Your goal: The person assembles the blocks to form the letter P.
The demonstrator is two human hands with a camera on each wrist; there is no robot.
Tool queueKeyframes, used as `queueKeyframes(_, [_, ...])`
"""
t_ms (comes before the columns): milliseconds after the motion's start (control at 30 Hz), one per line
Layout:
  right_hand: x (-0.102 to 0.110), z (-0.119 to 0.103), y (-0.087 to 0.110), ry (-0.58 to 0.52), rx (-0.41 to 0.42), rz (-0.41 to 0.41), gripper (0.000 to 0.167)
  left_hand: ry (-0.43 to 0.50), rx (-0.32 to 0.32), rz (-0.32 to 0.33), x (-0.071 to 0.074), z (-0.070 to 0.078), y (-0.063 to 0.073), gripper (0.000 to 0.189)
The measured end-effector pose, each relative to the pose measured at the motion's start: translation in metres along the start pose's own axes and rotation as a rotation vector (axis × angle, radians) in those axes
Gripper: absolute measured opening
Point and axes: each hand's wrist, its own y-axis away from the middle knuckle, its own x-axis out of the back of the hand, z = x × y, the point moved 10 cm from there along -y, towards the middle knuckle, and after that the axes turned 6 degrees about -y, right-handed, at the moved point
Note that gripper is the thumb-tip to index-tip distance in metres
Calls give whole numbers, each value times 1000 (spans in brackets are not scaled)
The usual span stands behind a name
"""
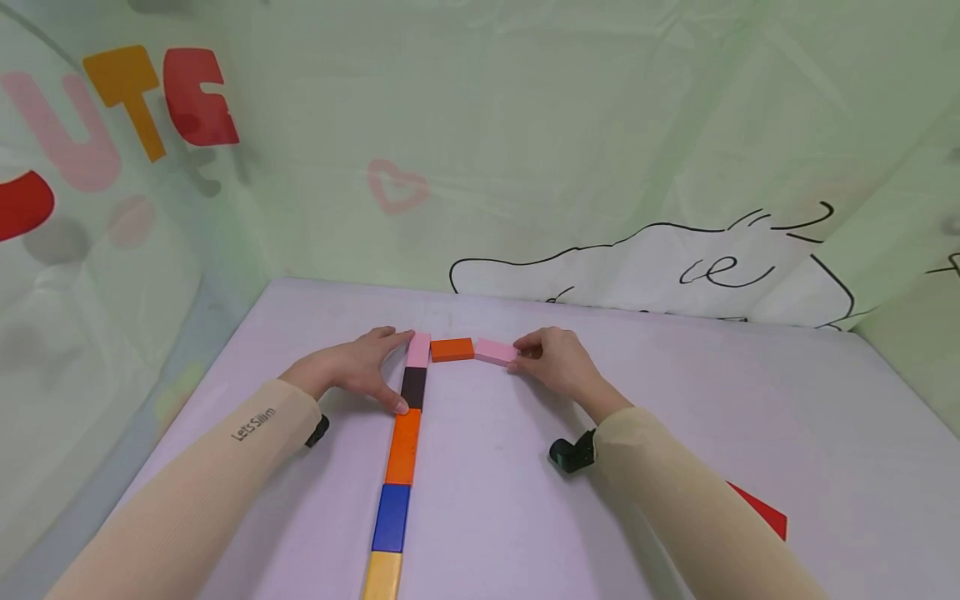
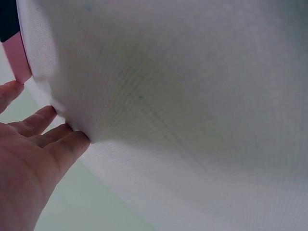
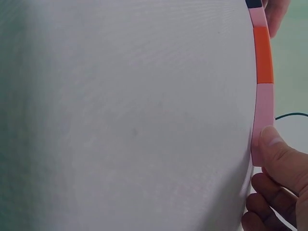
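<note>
A pink block (image 1: 494,352) is pinched at its right end between the thumb and fingers of my right hand (image 1: 558,361). Its left end meets a short orange block (image 1: 452,350); the right wrist view shows the two end to end. That orange block adjoins another pink block (image 1: 418,351), the far end of a column. Toward me the column continues with a black block (image 1: 413,388), a longer orange block (image 1: 403,446), a blue block (image 1: 391,518) and a yellow block (image 1: 382,577). My left hand (image 1: 352,367) spreads along its left side, index fingertip at the far pink block, thumb by the black-orange joint.
A red block (image 1: 763,511) lies at the right, partly hidden by my right sleeve. Behind the pale table (image 1: 675,400) hangs a printed greenish curtain (image 1: 570,150), which also stands along the left side.
</note>
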Motion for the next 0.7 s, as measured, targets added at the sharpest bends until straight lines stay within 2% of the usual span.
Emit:
queueKeyframes(367, [2,-1,2,4,5,3,39,4,5,3,-1,-1,-3,109])
queueKeyframes(700, [4,0,6,-37,30,-4,47,10,7,2,-1,-1,-2,109])
